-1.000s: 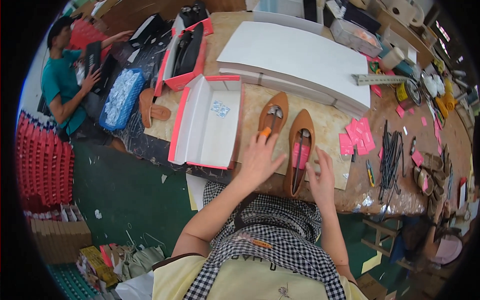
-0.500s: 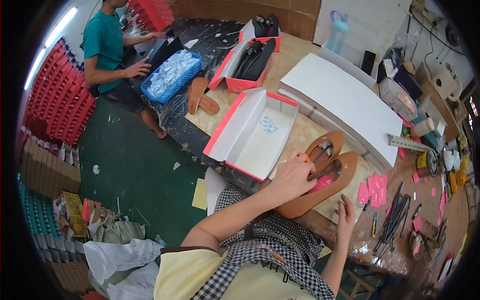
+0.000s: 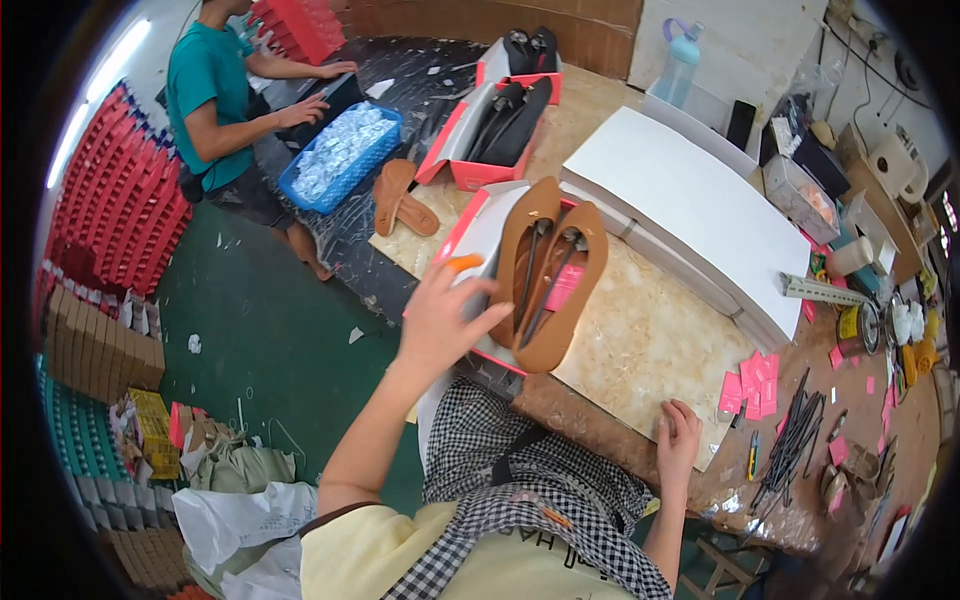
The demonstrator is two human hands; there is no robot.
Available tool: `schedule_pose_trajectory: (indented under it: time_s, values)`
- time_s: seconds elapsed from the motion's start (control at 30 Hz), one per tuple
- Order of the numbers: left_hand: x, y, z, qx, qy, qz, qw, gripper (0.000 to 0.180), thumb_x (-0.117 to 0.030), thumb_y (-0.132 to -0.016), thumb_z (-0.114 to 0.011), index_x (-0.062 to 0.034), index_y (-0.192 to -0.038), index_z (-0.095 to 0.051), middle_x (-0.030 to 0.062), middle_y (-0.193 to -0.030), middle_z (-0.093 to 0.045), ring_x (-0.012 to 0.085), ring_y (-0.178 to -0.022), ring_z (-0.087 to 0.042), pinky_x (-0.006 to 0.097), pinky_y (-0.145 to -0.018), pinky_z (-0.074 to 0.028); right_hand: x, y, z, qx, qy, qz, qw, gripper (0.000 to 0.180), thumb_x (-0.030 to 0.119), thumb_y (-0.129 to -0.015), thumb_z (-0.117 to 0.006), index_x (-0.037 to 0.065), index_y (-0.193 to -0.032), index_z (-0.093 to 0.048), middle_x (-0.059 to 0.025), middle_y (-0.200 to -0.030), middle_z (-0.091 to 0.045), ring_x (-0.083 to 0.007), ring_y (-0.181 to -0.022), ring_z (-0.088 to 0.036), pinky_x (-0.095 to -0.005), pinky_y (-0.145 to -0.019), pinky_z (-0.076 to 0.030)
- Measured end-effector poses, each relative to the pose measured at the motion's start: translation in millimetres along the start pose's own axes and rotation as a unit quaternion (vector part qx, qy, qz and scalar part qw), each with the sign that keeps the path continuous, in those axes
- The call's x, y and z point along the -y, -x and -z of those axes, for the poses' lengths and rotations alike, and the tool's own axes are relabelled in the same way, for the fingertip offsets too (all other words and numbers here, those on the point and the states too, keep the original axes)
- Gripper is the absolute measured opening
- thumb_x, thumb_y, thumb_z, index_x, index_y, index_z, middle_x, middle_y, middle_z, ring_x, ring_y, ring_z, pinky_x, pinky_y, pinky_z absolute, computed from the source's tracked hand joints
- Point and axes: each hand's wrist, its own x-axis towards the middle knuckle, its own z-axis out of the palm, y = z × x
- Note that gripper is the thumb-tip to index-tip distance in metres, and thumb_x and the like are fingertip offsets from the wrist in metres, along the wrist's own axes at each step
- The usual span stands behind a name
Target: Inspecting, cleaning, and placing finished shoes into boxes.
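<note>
both brown shoes (image 3: 577,300) have moved since half a second ago: they were in the left hand, right of the open shoe box (image 3: 480,230), and now lie side by side over that box, toes toward its far end. whether they rest on its bottom or are just above it, i cannot tell. each has a dark stick (image 3: 540,290) lying lengthwise inside, and the right one also shows a pink insert (image 3: 567,287).

the left hand (image 3: 437,315) is at the box's left near side, fingers spread wide with nothing clearly gripped; its thumb points to the heel of the left shoe, though contact is hard to judge. an orange band (image 3: 463,262) circles one finger. the right hand (image 3: 680,437) has stayed well right of the box, at the edge of the counter (image 3: 640,330), fingers loosely curled and empty.

just left of the box's far end lies a pair of tan sandals (image 3: 403,203), and farther left stands a blue basket (image 3: 365,175) of white packets. beyond the box is a red box holding dark shoes. right of it stretches a tall stack of white sheets (image 3: 680,190); far right of it lie pink slips (image 3: 755,385), a cutter (image 3: 752,455) and a heap of black sticks (image 3: 795,440).
</note>
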Motion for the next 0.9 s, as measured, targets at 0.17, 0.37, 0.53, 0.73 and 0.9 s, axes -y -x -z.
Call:
schedule_pose_trajectory:
  time_s: [0.17,0.37,0.53,0.73,0.9]
  values:
    - [35,50,-16,0.143,-0.162,-0.186,0.959,0.035,-0.038,-0.067,-0.079,-0.0109,-0.082,-0.063,0.0093,-0.107,-0.060,0.0289,-0.117,-0.051,0.055,-0.107,-0.032,16,-9,-12,0.015,0.028,-0.007,0.999,0.028,0.004,-0.083,-0.062,0.004,-0.111,-0.065,-0.0134,-0.121,-0.057,-0.0317,-0.111,-0.051,-0.0384,-0.095,-0.043]
    - [47,59,-31,0.093,-0.151,-0.221,0.959,0.012,-0.024,-0.076,-0.068,-0.0142,-0.080,-0.062,0.0004,-0.080,-0.057,0.0193,-0.106,-0.056,0.057,-0.108,-0.030,76,-38,-34,0.060,-0.116,0.097,0.987,0.051,0.008,-0.082,-0.065,0.004,-0.131,-0.053,-0.0182,-0.136,-0.049,-0.0343,-0.128,-0.044,-0.0414,-0.108,-0.034]
    - [55,73,-4,0.083,-0.156,-0.263,0.949,0.007,-0.022,-0.070,-0.063,-0.0177,-0.072,-0.058,-0.0014,-0.078,-0.055,0.0167,-0.100,-0.059,0.056,-0.106,-0.037,168,-62,-45,0.219,-0.139,0.292,0.921,0.053,0.012,-0.081,-0.066,0.004,-0.132,-0.053,-0.0185,-0.143,-0.044,-0.0351,-0.135,-0.038,-0.0456,-0.112,-0.030]
    - [74,54,72,0.025,-0.251,-0.224,0.941,0.008,-0.020,-0.061,-0.062,-0.0174,-0.067,-0.057,-0.0007,-0.076,-0.055,0.0182,-0.096,-0.060,0.056,-0.109,-0.035,120,-86,-62,0.172,-0.263,0.241,0.918,0.050,0.014,-0.081,-0.069,0.006,-0.128,-0.056,-0.0171,-0.134,-0.053,-0.0373,-0.129,-0.045,-0.0471,-0.105,-0.039]
    - [144,-82,91,-0.082,-0.339,-0.255,0.902,0.014,-0.017,-0.058,-0.066,-0.0113,-0.067,-0.057,0.0074,-0.078,-0.058,0.0271,-0.094,-0.058,0.058,-0.108,-0.033,92,-72,-105,0.129,0.178,0.229,0.948,0.051,0.030,-0.084,-0.066,0.009,-0.129,-0.055,-0.0137,-0.138,-0.048,-0.0330,-0.133,-0.039,-0.0490,-0.110,-0.029]
